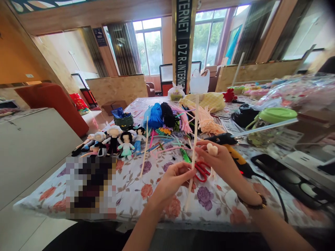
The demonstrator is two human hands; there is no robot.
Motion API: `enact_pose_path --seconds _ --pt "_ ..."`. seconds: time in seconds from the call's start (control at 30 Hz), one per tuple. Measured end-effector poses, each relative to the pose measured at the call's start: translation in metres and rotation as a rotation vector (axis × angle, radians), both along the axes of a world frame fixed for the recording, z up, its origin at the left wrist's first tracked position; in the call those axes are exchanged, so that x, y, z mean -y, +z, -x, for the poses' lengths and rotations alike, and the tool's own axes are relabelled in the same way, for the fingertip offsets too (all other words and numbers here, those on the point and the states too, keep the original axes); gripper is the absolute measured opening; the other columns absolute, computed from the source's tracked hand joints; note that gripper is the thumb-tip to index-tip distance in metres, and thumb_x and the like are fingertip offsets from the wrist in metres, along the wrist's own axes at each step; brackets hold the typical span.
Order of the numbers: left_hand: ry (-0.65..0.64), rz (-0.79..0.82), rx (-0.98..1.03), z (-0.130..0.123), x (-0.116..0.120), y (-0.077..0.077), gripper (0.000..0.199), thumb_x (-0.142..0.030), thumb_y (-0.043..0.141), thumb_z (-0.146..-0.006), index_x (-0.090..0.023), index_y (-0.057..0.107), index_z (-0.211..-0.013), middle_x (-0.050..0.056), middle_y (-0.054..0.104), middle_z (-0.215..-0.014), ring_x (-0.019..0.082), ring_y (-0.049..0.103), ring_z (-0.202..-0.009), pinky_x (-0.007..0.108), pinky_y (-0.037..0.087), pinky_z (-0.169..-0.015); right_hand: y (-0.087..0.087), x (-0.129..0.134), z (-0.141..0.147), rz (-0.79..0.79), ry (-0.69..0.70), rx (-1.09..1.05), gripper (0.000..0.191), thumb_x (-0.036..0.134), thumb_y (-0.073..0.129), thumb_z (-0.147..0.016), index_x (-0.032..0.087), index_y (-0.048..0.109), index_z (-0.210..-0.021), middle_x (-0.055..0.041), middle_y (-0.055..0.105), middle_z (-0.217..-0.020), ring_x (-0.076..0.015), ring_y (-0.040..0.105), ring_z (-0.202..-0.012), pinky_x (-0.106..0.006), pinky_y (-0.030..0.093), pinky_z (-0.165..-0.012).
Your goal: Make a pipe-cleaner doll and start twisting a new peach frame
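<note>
Head view: both hands, left hand (176,177) and right hand (220,158), pinch a long pale stick (194,139) upright over the floral tablecloth (136,195).

bare floral tablecloth (136,195) lies open toward the left, while red scissors (202,170), a glue gun (230,146) and pipe cleaners (178,122) crowd beyond.

Table (146,195) under floral cloth, roses and purple blooms. Row of small dolls (115,139) lying near left edge. Blue and black yarn bundles (159,116) further back, loose pipe cleaners (167,146) scattered mid-table. Red-handled scissors (201,170) near centre. Glue gun (230,146) beside them, cord trailing right. Green-lidded jar (269,125) at right. Phone (288,177) flat near right edge.
</note>
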State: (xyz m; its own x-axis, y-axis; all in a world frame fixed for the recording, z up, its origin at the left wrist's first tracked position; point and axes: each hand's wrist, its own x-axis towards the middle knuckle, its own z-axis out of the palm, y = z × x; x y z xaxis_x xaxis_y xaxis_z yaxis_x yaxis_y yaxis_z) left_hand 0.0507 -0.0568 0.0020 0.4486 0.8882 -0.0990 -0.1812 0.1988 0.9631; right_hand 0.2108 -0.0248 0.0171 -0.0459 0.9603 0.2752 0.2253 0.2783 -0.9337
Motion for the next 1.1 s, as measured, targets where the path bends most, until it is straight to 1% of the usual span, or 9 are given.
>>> enact_pose_path --seconds 0.1,0.2,0.33,0.47,0.6,0.7,0.8,0.97,1.1 --pt "-0.039 0.046 -0.008 0.005 -0.001 -0.003 0.026 -0.038 0.066 -0.073 -0.014 0.059 -0.080 0.000 0.059 -0.066 0.008 0.053 -0.053 0.020 0.042 -0.051 0.002 -0.001 -0.003 0.049 -0.017 -0.132 0.036 0.048 0.066 -0.071 0.017 0.064 -0.090 0.0024 0.054 -0.062 -0.0064 0.039 -0.045 -0.020 0.029 -0.039" --pt "-0.065 0.067 -0.030 0.008 -0.002 -0.005 0.026 -0.039 0.066 -0.072 -0.015 0.060 -0.080 0.000 0.058 -0.066 0.007 0.051 -0.052 0.019 0.040 -0.049 0.004 -0.001 -0.005 0.067 -0.002 -0.152 0.039 0.048 0.069 -0.068 0.017 0.065 -0.091 0.0032 0.052 -0.061 -0.0051 0.036 -0.044 -0.019 0.028 -0.038" --pt "-0.105 0.075 -0.071 0.008 -0.003 -0.004 0.030 -0.043 0.067 -0.070 -0.014 0.063 -0.079 -0.001 0.056 -0.062 0.005 0.046 -0.048 0.019 0.033 -0.044 0.005 -0.001 -0.005 0.050 -0.013 -0.046 0.040 0.047 0.070 -0.067 0.017 0.065 -0.093 0.0016 0.055 -0.065 -0.0068 0.041 -0.048 -0.020 0.034 -0.043" --pt "-0.071 0.039 -0.133 0.008 -0.004 -0.001 0.031 -0.042 0.066 -0.070 -0.013 0.068 -0.081 -0.001 0.055 -0.061 0.004 0.039 -0.046 0.019 0.026 -0.043 0.003 0.000 -0.007 0.025 0.000 0.036 0.038 0.047 0.062 -0.074 0.015 0.066 -0.096 -0.0015 0.060 -0.068 -0.0076 0.042 -0.047 -0.021 0.033 -0.041" --pt "-0.053 -0.012 -0.225 0.015 -0.007 -0.002 0.030 -0.035 0.069 -0.069 -0.015 0.072 -0.090 0.001 0.061 -0.065 0.005 0.041 -0.050 0.019 0.028 -0.046 0.004 0.002 -0.009 -0.049 -0.021 0.203 0.040 0.043 0.051 -0.083 0.017 0.062 -0.112 0.0005 0.059 -0.058 -0.0086 0.041 -0.043 -0.021 0.031 -0.040" --pt "0.085 -0.042 -0.245 0.024 -0.011 -0.004 0.030 -0.029 0.074 -0.063 -0.016 0.073 -0.089 0.002 0.065 -0.067 0.007 0.048 -0.055 0.020 0.035 -0.053 0.007 0.004 -0.010 -0.089 -0.012 0.304 0.039 0.039 0.049 -0.085 0.016 0.062 -0.114 0.0011 0.059 -0.057 -0.0090 0.043 -0.043 -0.022 0.033 -0.042" --pt "0.272 -0.067 -0.168 0.028 -0.014 -0.006 0.024 -0.027 0.076 -0.061 -0.016 0.072 -0.082 0.002 0.066 -0.068 0.008 0.053 -0.059 0.021 0.040 -0.059 0.008 0.004 -0.011 -0.082 -0.001 0.309 0.039 0.040 0.050 -0.084 0.016 0.061 -0.114 0.0005 0.060 -0.059 -0.0099 0.045 -0.046 -0.022 0.035 -0.045" --pt "0.508 0.042 0.136 0.027 -0.017 -0.006 0.025 -0.020 0.079 -0.055 -0.014 0.066 -0.076 -0.002 0.062 -0.062 0.005 0.054 -0.053 0.016 0.042 -0.053 0.007 0.002 -0.012 0.065 0.139 -0.002 0.047 0.055 0.044 -0.085 0.016 0.060 -0.108 -0.0010 0.060 -0.062 -0.0069 0.036 -0.040 -0.022 0.027 -0.038" --pt "0.628 0.157 0.364 0.027 -0.023 -0.007 0.019 -0.007 0.075 -0.058 -0.012 0.062 -0.071 -0.002 0.061 -0.059 0.004 0.056 -0.052 0.012 0.046 -0.052 0.008 0.002 -0.013 0.069 0.159 -0.228 0.046 0.057 0.042 -0.085 0.017 0.060 -0.100 -0.0012 0.060 -0.063 -0.0050 0.030 -0.038 -0.022 0.021 -0.037"
